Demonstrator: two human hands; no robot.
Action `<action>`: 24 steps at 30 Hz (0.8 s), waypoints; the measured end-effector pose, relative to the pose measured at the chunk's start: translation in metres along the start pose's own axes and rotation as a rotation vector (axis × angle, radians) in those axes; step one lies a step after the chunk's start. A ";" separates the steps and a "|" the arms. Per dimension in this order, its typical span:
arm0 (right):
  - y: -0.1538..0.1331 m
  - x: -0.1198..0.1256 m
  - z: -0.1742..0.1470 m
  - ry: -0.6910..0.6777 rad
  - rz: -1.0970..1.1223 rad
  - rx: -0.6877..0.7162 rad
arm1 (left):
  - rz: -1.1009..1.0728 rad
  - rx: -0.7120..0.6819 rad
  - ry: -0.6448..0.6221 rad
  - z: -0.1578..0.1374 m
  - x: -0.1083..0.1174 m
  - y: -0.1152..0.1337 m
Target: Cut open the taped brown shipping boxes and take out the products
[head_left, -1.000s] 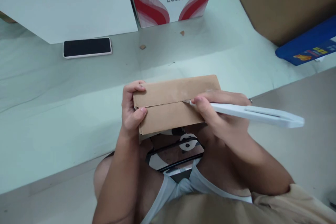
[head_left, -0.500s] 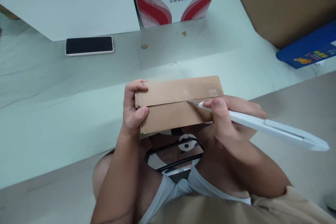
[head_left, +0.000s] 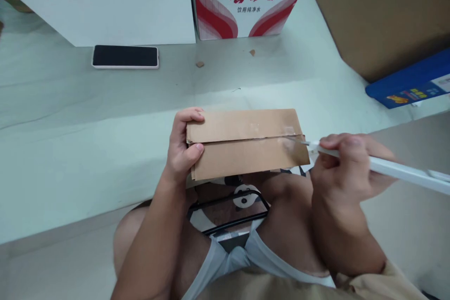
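A small brown cardboard box [head_left: 242, 154] is held up over my lap at the table's front edge, a seam running lengthwise between its two flaps. My left hand [head_left: 184, 143] grips its left end, thumb and fingers pressed on the top face. Clear tape shows on the right part of the seam. In my closed right hand [head_left: 355, 164] is a white utility knife [head_left: 393, 167]. Its blade points left and lies at the seam's right end; whether the tip is inside the seam I cannot tell.
A phone [head_left: 125, 56] lies by a white box [head_left: 133, 4] on the pale table [head_left: 87, 159]. Behind stands a red-and-white carton [head_left: 253, 18]. To the right are a large brown carton [head_left: 383, 18] and a blue box [head_left: 404, 82]. Small brown scraps [head_left: 200, 64] lie on the table.
The knife in my right hand has moved right along the seam, from about its middle to the box's right end. My left hand keeps its hold on the box.
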State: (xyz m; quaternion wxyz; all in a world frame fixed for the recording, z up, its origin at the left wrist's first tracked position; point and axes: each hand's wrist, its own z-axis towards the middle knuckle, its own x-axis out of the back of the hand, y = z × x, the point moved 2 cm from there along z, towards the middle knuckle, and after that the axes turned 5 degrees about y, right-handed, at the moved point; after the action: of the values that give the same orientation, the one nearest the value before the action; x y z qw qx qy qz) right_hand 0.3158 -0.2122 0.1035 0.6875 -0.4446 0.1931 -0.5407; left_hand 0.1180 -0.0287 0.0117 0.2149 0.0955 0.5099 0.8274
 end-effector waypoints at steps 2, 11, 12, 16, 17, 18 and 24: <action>0.008 0.004 0.004 0.125 0.115 0.013 | -0.033 0.031 0.019 0.000 -0.001 0.000; 0.041 -0.001 0.023 0.136 0.354 -0.172 | -0.031 0.101 0.061 0.004 -0.001 0.001; 0.043 -0.001 0.024 0.134 0.384 -0.198 | -0.031 0.095 0.065 0.004 -0.001 0.000; 0.043 -0.002 0.020 0.053 0.394 -0.218 | -0.040 0.074 0.066 0.004 0.000 -0.005; 0.043 -0.002 0.018 0.028 0.362 -0.210 | -0.044 0.071 0.063 0.003 0.001 -0.005; 0.043 -0.002 0.017 0.009 0.324 -0.204 | -0.047 0.068 0.062 0.003 0.001 -0.006; 0.063 -0.001 0.027 0.113 0.387 -0.242 | -0.068 0.082 0.096 -0.001 0.000 -0.001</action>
State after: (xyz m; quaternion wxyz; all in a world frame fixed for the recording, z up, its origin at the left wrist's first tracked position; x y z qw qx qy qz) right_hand 0.3716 -0.1995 0.0663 0.7081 -0.4474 0.3765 -0.3958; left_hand 0.1181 -0.0295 0.0100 0.2143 0.0470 0.5562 0.8016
